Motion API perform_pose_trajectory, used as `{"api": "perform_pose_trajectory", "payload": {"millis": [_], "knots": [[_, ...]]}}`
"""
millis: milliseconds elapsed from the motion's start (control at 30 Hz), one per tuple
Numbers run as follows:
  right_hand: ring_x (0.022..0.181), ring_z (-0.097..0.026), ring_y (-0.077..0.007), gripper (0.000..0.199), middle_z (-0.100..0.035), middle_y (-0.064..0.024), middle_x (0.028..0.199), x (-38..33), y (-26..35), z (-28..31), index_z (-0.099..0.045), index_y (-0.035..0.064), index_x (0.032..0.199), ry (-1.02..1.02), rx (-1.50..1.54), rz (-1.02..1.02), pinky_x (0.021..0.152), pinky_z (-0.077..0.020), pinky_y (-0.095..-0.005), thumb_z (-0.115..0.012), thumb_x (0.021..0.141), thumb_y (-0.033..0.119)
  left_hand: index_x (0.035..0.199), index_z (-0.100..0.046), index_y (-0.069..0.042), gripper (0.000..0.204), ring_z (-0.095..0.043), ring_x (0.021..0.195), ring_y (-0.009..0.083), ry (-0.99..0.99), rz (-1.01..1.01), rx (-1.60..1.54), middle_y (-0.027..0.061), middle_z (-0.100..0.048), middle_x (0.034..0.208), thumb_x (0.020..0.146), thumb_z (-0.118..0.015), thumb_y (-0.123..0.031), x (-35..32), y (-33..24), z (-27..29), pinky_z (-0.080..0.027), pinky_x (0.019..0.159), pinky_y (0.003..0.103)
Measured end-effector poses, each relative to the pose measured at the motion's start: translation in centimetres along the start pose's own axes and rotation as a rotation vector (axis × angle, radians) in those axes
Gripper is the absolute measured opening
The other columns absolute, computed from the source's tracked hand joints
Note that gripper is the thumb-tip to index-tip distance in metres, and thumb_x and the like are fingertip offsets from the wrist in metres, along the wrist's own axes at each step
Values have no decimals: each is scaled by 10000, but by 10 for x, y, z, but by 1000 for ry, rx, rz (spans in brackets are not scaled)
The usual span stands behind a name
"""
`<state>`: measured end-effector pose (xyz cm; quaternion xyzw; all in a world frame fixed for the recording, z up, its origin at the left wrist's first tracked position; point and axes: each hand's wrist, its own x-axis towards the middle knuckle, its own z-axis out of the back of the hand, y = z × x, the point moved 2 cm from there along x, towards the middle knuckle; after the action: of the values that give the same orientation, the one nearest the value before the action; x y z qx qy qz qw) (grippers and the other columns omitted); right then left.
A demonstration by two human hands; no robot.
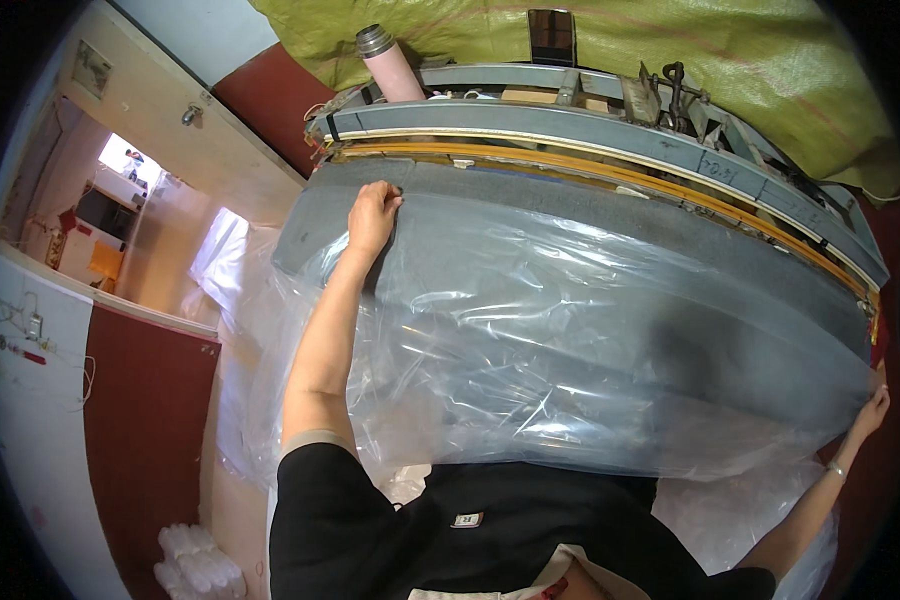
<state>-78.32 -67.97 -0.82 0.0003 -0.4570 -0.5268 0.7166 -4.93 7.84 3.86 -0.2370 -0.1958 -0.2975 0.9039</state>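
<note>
A wide sheet of clear plastic film (530,340) lies over a dark grey padded work surface (570,225) and drapes down toward my body. My left hand (372,215) is closed at the film's upper left edge, fingers pinched together near the far side of the surface. Over at the far right, my right hand (873,408) grips the film's right edge, with the arm stretched out wide. Between my hands the film is spread, with shiny creases across its middle and left. The film's left part hangs loosely past the surface's end.
Behind the surface runs a long grey metal frame (530,120) with an orange-yellow strip (570,165). A pink bottle (390,68) and a dark phone-like slab (552,38) stand behind it, near a green-yellow tarp (690,45). At left is an open door (170,110); bundled plastic (198,562) sits low left.
</note>
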Motion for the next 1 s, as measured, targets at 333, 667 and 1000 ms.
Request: {"api": "perform_pose_trajectory", "payload": {"millis": [333, 667, 1000], "knots": [[1024, -536, -210, 343, -573, -117, 1114, -5, 25, -1, -526, 70, 1172, 219, -128, -178, 894, -400, -315, -368, 898, 203, 853, -559, -29, 136, -543, 831, 290, -183, 95, -127, 147, -563, 816, 819, -505, -148, 14, -13, 16, -435, 731, 361], [822, -565, -350, 270, -592, -205, 852, -21, 170, -104, -552, 13, 906, -12, 139, -101, 731, -430, -393, -502, 851, 272, 689, -436, -84, 176, -307, 501, 43, -380, 439, -698, -66, -347, 574, 855, -446, -144, 37, 85, -48, -248, 427, 216], [706, -566, -174, 283, -592, -88, 720, -1, 177, -134, -526, -2, 778, 19, 344, -247, 678, -437, -290, -638, 767, 258, 712, -474, -92, 168, -318, 566, 38, -399, 338, -811, -74, -363, 621, 838, -556, -168, 90, 97, -84, -257, 495, 195]]}}
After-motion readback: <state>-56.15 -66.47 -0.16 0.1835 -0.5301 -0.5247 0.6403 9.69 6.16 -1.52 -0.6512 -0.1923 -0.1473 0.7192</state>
